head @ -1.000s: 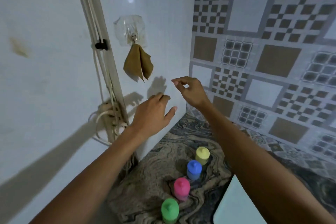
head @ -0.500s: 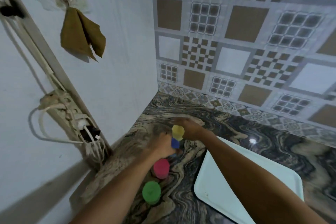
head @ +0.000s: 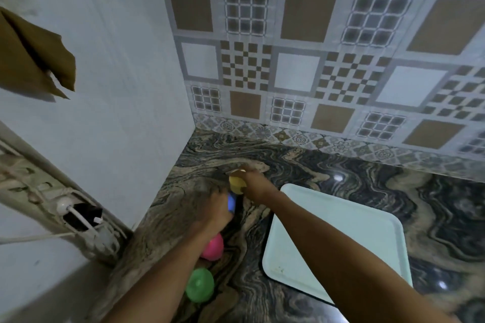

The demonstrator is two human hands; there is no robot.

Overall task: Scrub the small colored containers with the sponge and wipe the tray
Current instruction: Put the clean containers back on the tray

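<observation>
A: Both hands are down in the corner of the marbled counter [head: 341, 173], close together, and it's blurry in there.

B: Left hand [head: 214, 208] first: the fingers are curled round the blue container [head: 231, 202]. Only a narrow strip of blue shows past the hand, and the rest is buried in the grip.

A: And the right hand [head: 256, 186]?

B: It's curled over the yellow container [head: 237, 184], gripping it from the right. You get the yellow top and little else. Whether either container is lifted or sitting on the stone, I can't tell.

A: The two look almost touching, yellow just behind blue.

B: Nearer the camera, the pink container [head: 214, 248] stands on the counter, partly covered by the left forearm. The green container [head: 200, 285] is just in front of it, right beside that arm.

A: The tray [head: 338, 231]?

B: It's pale and lies flat on the counter to the right of the containers, apart from them. The right forearm lies across it and hides part of its near side. A few specks sit near its near-left corner, too small to name.

A: Left wall?

B: A brown cloth [head: 34, 60] hangs there, cut off by the frame edge, and whatever holds it is out of view. Below it is a socket strip [head: 78, 215] with white cables, all smeared.
</observation>
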